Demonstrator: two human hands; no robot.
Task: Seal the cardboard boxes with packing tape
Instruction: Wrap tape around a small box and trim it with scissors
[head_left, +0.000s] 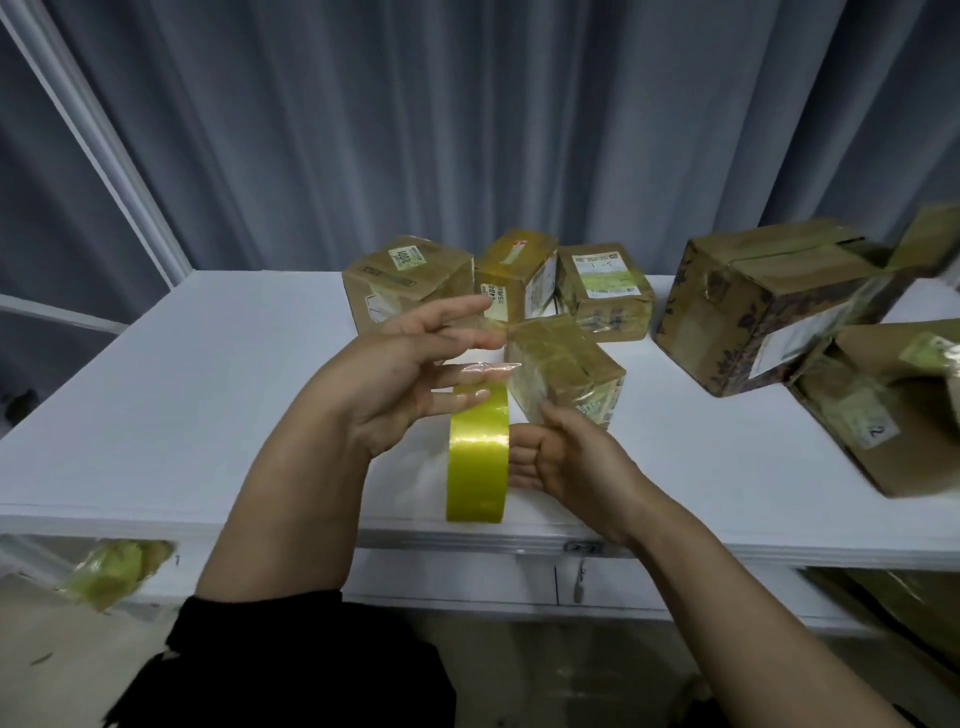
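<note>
- My right hand (566, 457) grips the tape roll (478, 457). Its fingers are curled against the roll's right side, and the roll stands on edge above the near edge of the table (208, 415).
- My left hand (400, 379) is just above and left of the roll, palm turned toward it, with the fingers mostly straight and fanned apart.
- The tape end (485, 368), clear and crinkled, lies against my left fingertips (467, 400) at the top of the roll. I cannot tell whether it is pinched or only stuck there.
- Just beyond my right hand sits a small box (566, 379), its top wrapped in shiny tape.
- Past my left fingertips is a row of three boxes: the left box (410, 280), the middle box (514, 275) and the labelled box (605, 291). They stand close together.
- Well off to the right of my right hand is a large patterned box (763, 306), tilted. Nearer to me on that side is an open-flapped box (883, 426).
- Below my left forearm, a crumpled tape wad (114, 566) clings to the table's front.
- A grey curtain (467, 130) hangs behind everything.
</note>
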